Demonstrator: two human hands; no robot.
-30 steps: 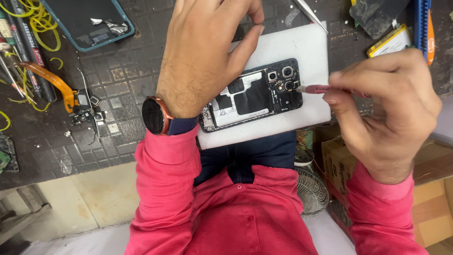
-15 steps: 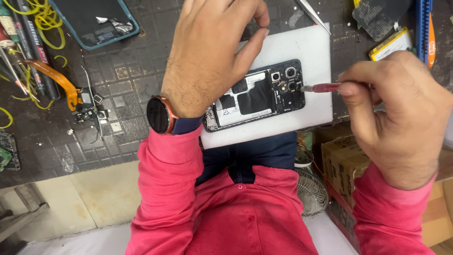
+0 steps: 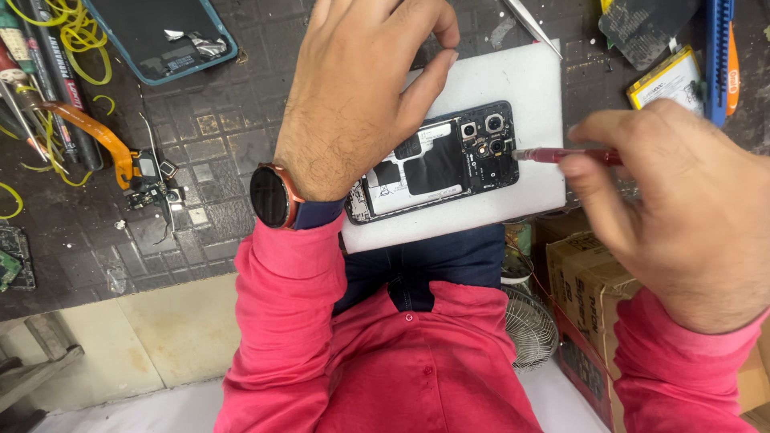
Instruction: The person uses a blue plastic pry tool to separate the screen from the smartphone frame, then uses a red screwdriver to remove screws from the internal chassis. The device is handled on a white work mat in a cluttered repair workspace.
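Screwdriver (image 3: 561, 155) tip has moved in to the camera corner of the opened phone (image 3: 437, 164) on the white pad (image 3: 513, 88), right hand (image 3: 666, 200) pinching it, left hand (image 3: 361, 96) pressed flat holding the phone steady.

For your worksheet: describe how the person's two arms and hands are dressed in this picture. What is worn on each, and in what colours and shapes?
Both arms wear long sleeves of a pink-red buttoned shirt, the left sleeve and the right sleeve each ending at the wrist. The left hand is bare, with a round, dark-faced wristwatch in a copper-coloured case on a dark blue strap. The right hand is bare, no watch or ring showing.
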